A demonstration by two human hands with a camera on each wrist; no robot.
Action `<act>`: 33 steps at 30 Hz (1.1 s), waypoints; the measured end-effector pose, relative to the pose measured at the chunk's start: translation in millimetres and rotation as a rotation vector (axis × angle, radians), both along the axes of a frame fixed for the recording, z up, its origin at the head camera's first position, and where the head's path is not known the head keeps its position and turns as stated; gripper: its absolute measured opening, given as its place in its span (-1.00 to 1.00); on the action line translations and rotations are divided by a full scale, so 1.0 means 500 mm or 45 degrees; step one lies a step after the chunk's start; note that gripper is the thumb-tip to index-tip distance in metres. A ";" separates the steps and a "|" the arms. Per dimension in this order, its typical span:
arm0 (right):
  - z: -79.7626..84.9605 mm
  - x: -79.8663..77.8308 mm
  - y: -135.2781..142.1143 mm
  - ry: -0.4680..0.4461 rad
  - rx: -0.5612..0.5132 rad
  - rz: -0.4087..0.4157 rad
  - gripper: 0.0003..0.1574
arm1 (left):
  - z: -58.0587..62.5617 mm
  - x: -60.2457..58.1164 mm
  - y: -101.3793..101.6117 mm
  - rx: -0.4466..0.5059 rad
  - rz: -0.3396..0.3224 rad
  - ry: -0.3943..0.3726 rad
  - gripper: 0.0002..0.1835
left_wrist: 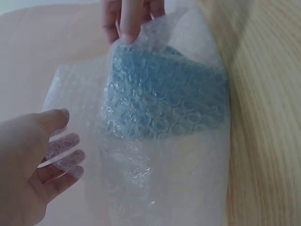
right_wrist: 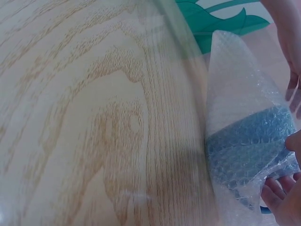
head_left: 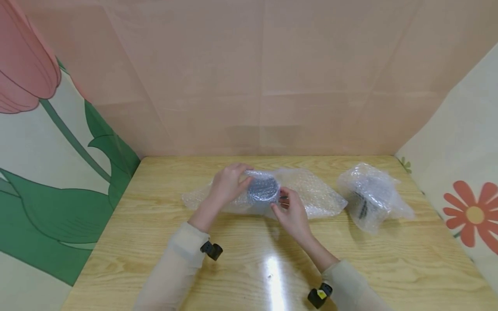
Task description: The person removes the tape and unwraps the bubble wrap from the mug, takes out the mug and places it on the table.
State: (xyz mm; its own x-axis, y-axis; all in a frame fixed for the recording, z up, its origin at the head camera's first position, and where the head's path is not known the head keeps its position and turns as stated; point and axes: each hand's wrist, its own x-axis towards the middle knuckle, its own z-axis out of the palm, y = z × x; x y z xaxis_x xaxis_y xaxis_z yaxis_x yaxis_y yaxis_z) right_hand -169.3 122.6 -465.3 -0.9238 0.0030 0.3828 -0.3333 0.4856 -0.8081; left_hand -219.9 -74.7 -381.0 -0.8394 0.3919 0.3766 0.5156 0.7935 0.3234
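Observation:
A blue, cup-like object (head_left: pixel 263 190) with a round end stands in a sheet of bubble wrap (head_left: pixel 317 194) near the table's middle. Its exact kind is blurred by the plastic. On its left, my left hand (head_left: pixel 228 183) holds the wrap between thumb and fingers; in the left wrist view those fingers (left_wrist: pixel 70 160) show through the plastic. My right hand (head_left: pixel 292 214) pinches the wrap against the object's right side. A dark blue curved part (right_wrist: pixel 265 210) peeks out by the right fingers in the right wrist view.
To the right sits a second bubble-wrapped bundle (head_left: pixel 369 196) with dark marks inside. The wooden table (head_left: pixel 155 242) backs onto a pink cloth wall (head_left: pixel 256 77), with flower-printed panels on both sides. Each sleeve carries a small black wrist camera (head_left: pixel 212 250).

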 end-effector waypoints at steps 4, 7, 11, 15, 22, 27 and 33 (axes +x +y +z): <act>0.000 0.001 0.002 0.006 -0.005 0.005 -0.35 | 0.004 -0.010 -0.002 -0.001 0.017 -0.008 -0.67; 0.000 0.001 0.002 0.001 -0.005 0.006 -0.36 | 0.006 -0.020 -0.004 -0.025 0.026 0.002 -0.66; -0.002 -0.001 0.003 0.005 0.002 0.009 -0.36 | 0.008 -0.033 -0.007 -0.051 0.017 0.029 -0.64; -0.002 -0.001 0.003 0.010 0.008 0.012 -0.37 | 0.011 -0.042 -0.009 -0.047 0.006 0.014 -0.64; 0.001 -0.002 0.002 0.005 0.024 0.008 -0.37 | 0.015 -0.057 -0.012 -0.048 0.032 -0.024 -0.67; 0.001 -0.002 0.003 0.010 0.027 0.006 -0.36 | 0.019 -0.066 -0.015 -0.026 0.049 -0.089 -0.69; 0.002 -0.001 0.002 0.009 0.026 0.011 -0.37 | 0.026 -0.078 -0.015 0.035 0.082 -0.178 -0.74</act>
